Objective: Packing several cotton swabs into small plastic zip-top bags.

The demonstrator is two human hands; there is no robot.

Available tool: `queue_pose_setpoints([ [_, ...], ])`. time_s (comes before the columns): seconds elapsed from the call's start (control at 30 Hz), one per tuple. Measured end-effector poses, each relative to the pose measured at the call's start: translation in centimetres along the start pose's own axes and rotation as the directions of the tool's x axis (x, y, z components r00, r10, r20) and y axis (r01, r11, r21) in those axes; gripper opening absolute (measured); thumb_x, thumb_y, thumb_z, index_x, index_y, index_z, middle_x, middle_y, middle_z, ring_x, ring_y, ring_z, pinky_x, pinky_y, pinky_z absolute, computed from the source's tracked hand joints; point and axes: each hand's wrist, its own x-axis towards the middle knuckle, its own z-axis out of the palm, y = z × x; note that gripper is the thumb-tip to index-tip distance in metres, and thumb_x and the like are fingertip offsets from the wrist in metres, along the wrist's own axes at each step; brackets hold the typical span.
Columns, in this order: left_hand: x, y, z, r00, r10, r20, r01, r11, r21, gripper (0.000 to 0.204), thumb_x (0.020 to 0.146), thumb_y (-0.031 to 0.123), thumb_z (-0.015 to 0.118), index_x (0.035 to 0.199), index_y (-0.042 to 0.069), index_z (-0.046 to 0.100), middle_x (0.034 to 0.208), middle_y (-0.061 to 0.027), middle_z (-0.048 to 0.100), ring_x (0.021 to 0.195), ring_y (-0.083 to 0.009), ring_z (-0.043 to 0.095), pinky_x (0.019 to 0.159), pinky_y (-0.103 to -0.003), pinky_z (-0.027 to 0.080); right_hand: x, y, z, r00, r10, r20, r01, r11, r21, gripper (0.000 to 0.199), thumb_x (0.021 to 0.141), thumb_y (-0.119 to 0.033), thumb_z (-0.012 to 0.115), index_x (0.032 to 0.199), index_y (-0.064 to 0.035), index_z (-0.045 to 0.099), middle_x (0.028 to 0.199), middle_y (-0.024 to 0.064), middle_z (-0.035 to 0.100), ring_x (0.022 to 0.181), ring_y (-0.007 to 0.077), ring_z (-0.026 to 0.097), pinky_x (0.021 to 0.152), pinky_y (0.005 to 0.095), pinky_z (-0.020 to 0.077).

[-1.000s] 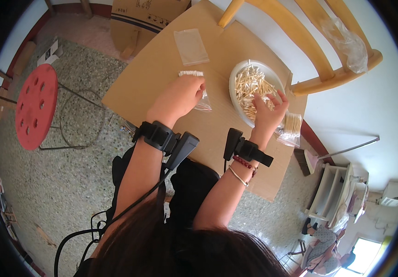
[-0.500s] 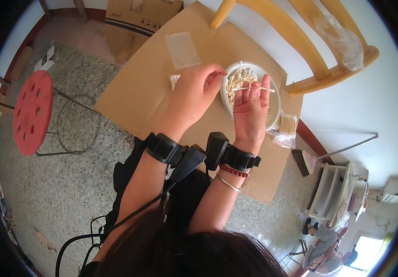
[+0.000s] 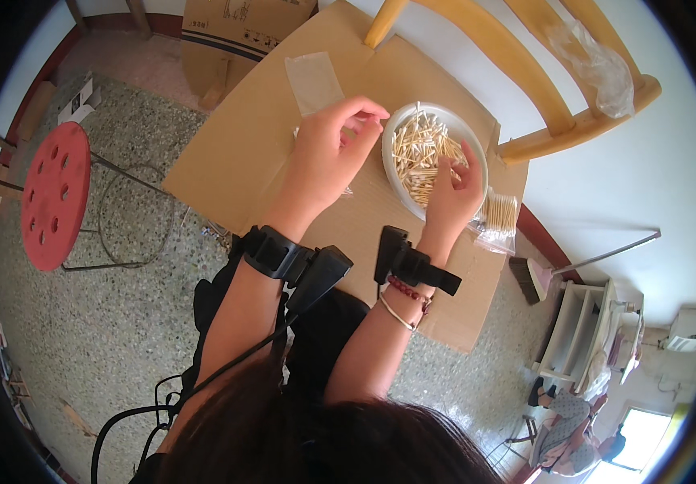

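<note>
Since half a second ago the two hands have drawn apart: the left hand (image 3: 328, 153), which then hung over the bowl beside the right, now sits to the bowl's left, and the right hand (image 3: 453, 189) has dropped to the bowl's near right rim.

Far left on the speckled floor stands a red round stool (image 3: 51, 194) with holes in its seat. Next comes the cardboard sheet (image 3: 243, 145) that serves as the bench, with a small clear plastic bag (image 3: 314, 81) lying flat near its far edge. The left hand hovers above the cardboard, its grip pressed together, thumb and forefinger tips meeting at the bowl's left rim; whether a swab sits between them cannot be told. The white bowl (image 3: 477, 153) rests on the cardboard, filled with cotton swabs (image 3: 420, 149). The right hand's fingers curl down into the swabs; whether that grip pinches any cannot be told. Just right of it lies a clear bag of swabs (image 3: 499, 216). Beyond stands a yellow wooden chair (image 3: 525, 56).
</note>
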Motion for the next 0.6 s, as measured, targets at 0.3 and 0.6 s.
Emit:
queue_pose_setpoints([
  [0.3, -0.1, -0.5, -1.3, 1.000, 0.004, -0.027, -0.003, 0.999, 0.050, 0.015, 0.091, 0.012, 0.054, 0.100, 0.002, 0.062, 0.094, -0.0044, 0.066, 0.085, -0.0105, 0.063, 0.065, -0.023, 0.046, 1.2, 3.4, -1.0, 0.993, -0.109, 0.035, 0.115, 0.944, -0.309, 0.031, 0.079, -0.002, 0.059, 0.108, -0.0089, 0.066, 0.081, 0.0066, 0.064, 0.061, 0.0157, 0.054, 0.061, 0.0311, 0.0475],
  [0.6, -0.1, -0.3, -2.0, 0.999, -0.007, -0.035, 0.010, 0.997, 0.078, 0.015, 0.091, 0.012, 0.055, 0.099, 0.002, 0.063, 0.094, -0.0047, 0.067, 0.083, -0.0112, 0.064, 0.065, -0.023, 0.046, 1.0, 2.0, 2.4, 0.952, -0.038, 0.303, 0.135, 0.942, -0.306, 0.034, 0.073, -0.001, 0.061, 0.104, -0.0110, 0.068, 0.084, 0.0064, 0.069, 0.068, 0.0177, 0.062, 0.067, 0.0312, 0.0488],
])
